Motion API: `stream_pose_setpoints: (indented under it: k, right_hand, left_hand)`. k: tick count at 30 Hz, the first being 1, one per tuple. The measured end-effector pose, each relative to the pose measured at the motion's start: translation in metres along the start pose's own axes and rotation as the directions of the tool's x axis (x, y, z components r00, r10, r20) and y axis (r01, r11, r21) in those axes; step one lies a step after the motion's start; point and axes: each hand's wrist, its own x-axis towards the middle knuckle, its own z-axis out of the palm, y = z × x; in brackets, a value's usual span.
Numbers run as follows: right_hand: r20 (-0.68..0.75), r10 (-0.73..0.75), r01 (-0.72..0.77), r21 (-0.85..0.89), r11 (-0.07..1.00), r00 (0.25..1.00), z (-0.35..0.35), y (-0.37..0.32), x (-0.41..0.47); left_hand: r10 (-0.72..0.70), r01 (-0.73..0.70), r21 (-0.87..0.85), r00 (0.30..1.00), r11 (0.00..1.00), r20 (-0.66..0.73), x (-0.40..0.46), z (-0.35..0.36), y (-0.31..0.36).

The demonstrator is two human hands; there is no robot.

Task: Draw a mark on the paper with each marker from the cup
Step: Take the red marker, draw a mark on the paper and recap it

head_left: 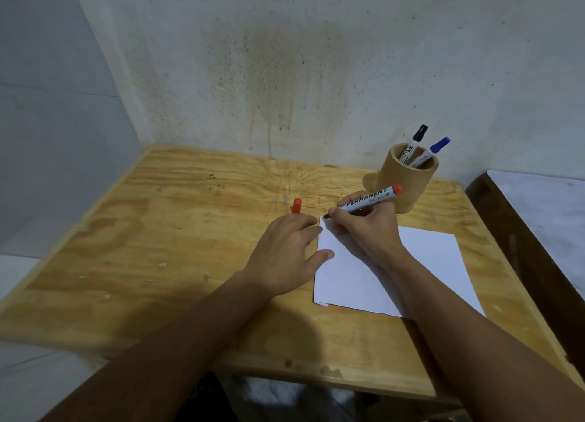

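A plywood table (158, 247) met a stained plaster wall (285, 73). The right hand (367, 228) gripped the red marker (367, 201) at the paper's (421, 263) far-left corner; the left hand (285, 250) lay spread flat, its grip on the red cap (297, 206) unclear.

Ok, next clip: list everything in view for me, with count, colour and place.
table: one, light plywood, set in a wall corner
paper: one sheet, white, table's right half
cup: one, tan wood, back right of table
markers in cup: two, black-capped and blue-capped, leaning right
red marker: one, white barrel with a red end, uncapped, tip at the paper's far left corner
cap: one, red, on the table beyond the left fingers
wall: grey-white, stained, behind the table
left hand: flat, at the paper's left edge
right hand: shut on the red marker
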Motion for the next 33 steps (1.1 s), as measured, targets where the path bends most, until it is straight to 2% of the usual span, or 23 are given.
stream_pose_setpoints:
  k: [10, 25, 33]
  right_hand:
    - [0.014, -0.040, 0.040, 0.002, 0.999, 0.999, -0.0006, 0.0077, 0.0010]
    - [0.058, -0.019, 0.019, -0.003, 1.000, 0.998, -0.0010, 0.0112, 0.0034]
    - [0.029, -0.003, 0.000, 0.083, 0.997, 1.000, -0.0002, 0.0044, -0.0010]
  left_hand:
    - [-0.007, 0.007, -0.013, 1.000, 1.000, -0.010, 0.0002, 0.0003, -0.0004]
    - [-0.016, 0.016, 0.014, 1.000, 1.000, 0.007, -0.0001, 0.0024, -0.0015]
    - [-0.009, 0.009, -0.004, 1.000, 1.000, -0.014, 0.0007, 0.0016, -0.0002]
